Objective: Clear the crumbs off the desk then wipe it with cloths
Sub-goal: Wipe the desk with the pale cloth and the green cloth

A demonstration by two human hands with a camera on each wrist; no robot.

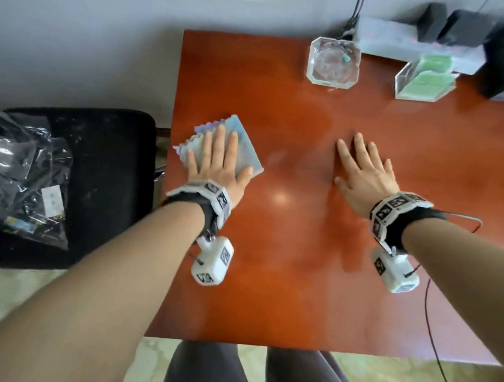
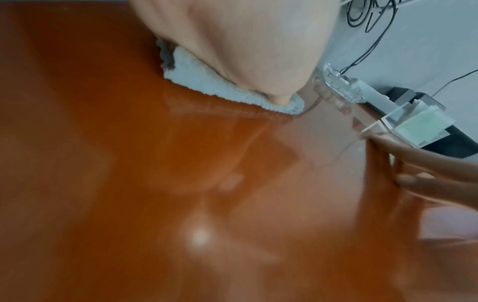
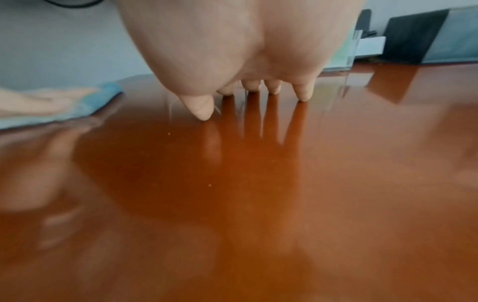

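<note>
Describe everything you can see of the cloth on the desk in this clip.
The cloth is a pale blue, fluffy-looking towel, folded into a rough square, with a zigzag-cut edge on its far left side. It lies flat on the red-brown desk near the desk's left edge. The left hand presses on it with straight, spread fingers, covering much of it; in the left wrist view the thumb tip rests on its near edge. The right hand lies on bare wood, apart from it.

One cloth (image 1: pixel 243 151), two crumbs (image 3: pixel 210 185), two hands (image 1: pixel 215 166).
</note>
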